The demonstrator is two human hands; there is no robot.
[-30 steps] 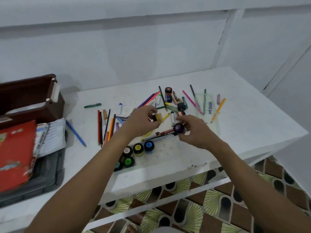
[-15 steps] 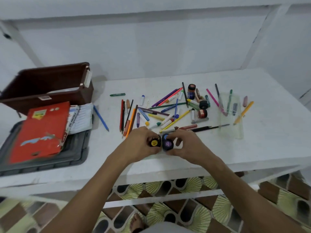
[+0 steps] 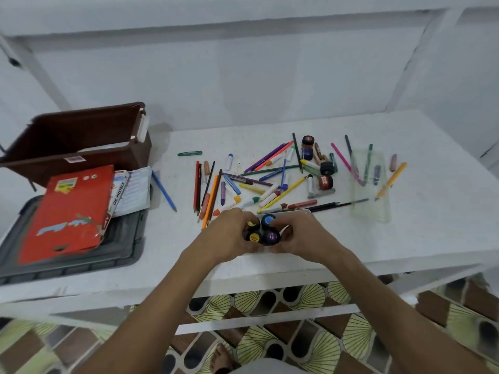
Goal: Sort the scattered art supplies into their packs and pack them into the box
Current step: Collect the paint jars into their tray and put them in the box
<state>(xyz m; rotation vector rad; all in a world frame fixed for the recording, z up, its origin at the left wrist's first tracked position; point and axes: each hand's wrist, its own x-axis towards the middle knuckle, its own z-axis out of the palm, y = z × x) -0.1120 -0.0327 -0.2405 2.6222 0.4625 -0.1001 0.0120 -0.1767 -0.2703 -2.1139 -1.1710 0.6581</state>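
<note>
- Left hand (image 3: 229, 236) and right hand (image 3: 299, 236) curl their fingers around clustered paint pots (image 3: 260, 230) on the bench (image 3: 405, 238).
- Brown box (image 3: 81, 141) sits far left, nearer the left hand.

Both bare forearms reached up from the lower frame and met at centre. The left hand (image 3: 229, 236) and right hand (image 3: 299, 237) faced each other, fingers (image 3: 280, 230) curled inward, gripping.

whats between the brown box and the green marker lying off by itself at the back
Nothing in the head view: between the brown box and the lone green marker there is only bare white table.
</note>
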